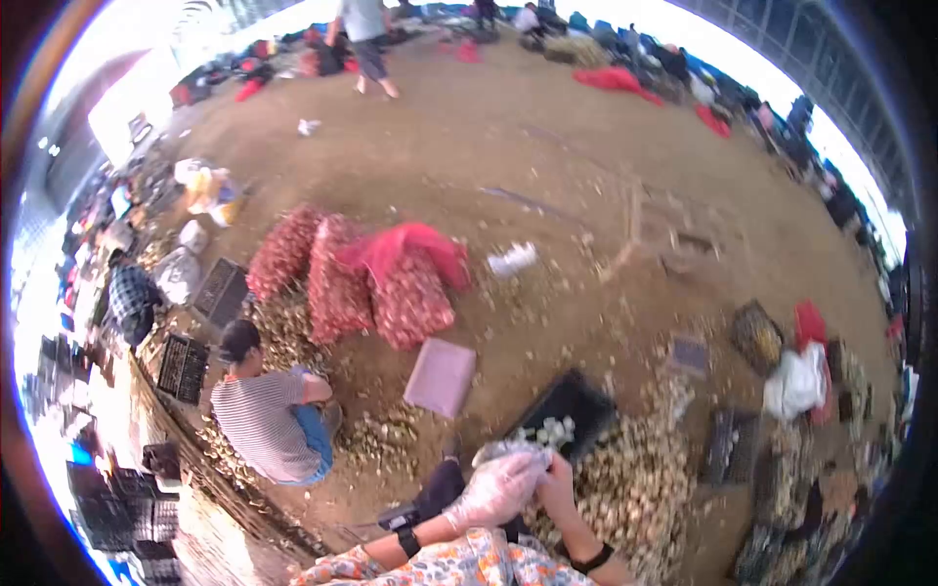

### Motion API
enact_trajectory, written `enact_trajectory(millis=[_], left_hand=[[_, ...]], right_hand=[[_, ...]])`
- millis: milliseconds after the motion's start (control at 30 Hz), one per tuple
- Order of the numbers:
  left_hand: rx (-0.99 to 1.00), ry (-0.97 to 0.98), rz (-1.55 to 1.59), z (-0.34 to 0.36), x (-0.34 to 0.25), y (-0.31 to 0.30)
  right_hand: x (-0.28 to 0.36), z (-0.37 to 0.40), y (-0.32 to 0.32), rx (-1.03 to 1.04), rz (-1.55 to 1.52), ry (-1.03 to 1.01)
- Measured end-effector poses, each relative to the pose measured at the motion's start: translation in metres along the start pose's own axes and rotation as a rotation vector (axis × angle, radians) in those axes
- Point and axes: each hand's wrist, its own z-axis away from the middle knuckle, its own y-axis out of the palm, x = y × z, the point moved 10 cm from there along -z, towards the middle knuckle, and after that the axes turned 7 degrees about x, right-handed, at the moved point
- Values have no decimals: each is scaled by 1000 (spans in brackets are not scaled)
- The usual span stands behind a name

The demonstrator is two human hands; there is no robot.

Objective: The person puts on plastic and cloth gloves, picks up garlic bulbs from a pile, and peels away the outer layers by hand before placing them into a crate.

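Observation:
My left hand [496, 488], in a thin whitish glove, is closed at the lower middle around something I cannot make out. Close against it, my right hand [557, 485] is bare, its fingers drawn together at the same spot; what they hold is hidden. Just beyond both hands lies a black crate [583, 415] with several white peeled bulbs [549, 431] in its near part. A wide heap of pale bulbs [635, 479], like garlic, spreads on the ground to the right of my hands.
A person in a striped shirt [262, 420] squats at the left. Red net sacks [337, 283] stand beyond, near a pink stool [440, 377]. Dark crates [731, 444] and a white bag [796, 381] are at the right. Another person [366, 39] stands far off.

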Motion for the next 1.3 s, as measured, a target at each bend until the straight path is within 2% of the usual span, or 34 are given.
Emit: enact_trajectory(millis=[33,100,167,200,233,267,300,367,433,500,567,700,767,800,833,933,967,1033,1067,1100,1167,1233,1300], left_hand=[[-24,-63,23,-9,6,-11],[142,-143,-38,-20,29,-12],[75,-131,-53,-26,40,-20],[22,-116,-60,-26,43,-28],[116,-156,-35,-33,51,-26],[88,-132,-64,-37,57,-32],[64,-108,-85,-40,61,-34],[-23,-175,-43,-51,71,-50],[85,-363,-27,-42,108,-31],[-103,-322,165,-57,104,-59],[-132,-322,143,-61,113,-61],[-175,-364,195,-59,124,-61],[-213,-339,311,-60,130,-58],[-178,-399,305,-58,140,-53],[-230,-376,296,-62,138,-58],[-302,-429,433,-45,170,-40],[-352,-468,682,-38,188,-26],[-412,-971,1070,3,218,12],[-400,-1039,1287,15,231,33],[-401,-1069,1289,19,236,39],[-553,-986,1485,8,243,41],[-615,-1009,1479,18,258,41],[-377,-997,984,19,276,25]], right_hand=[[-14,-6,0,-19,12,31],[-3,-25,2,-43,-1,63],[38,-40,-2,-127,201,-170],[51,-47,-2,-143,231,-156],[74,-53,2,-168,400,-281],[106,-55,13,-175,478,-439],[123,-58,27,-121,623,-561],[126,-65,43,14,757,-614],[133,-74,55,123,833,-670],[142,-78,61,135,822,-727],[137,-82,64,158,806,-756],[116,-91,68,200,818,-665],[104,-97,66,195,760,-612],[93,-100,64,175,706,-572],[89,-101,66,166,706,-543],[54,-117,53,138,479,-150],[47,-119,52,129,483,-129],[35,-123,50,73,521,-117],[36,-126,51,66,555,-160],[29,-132,52,76,549,-134],[27,-139,63,105,685,-223],[21,-150,69,125,723,-207],[16,-163,70,82,687,-196]])
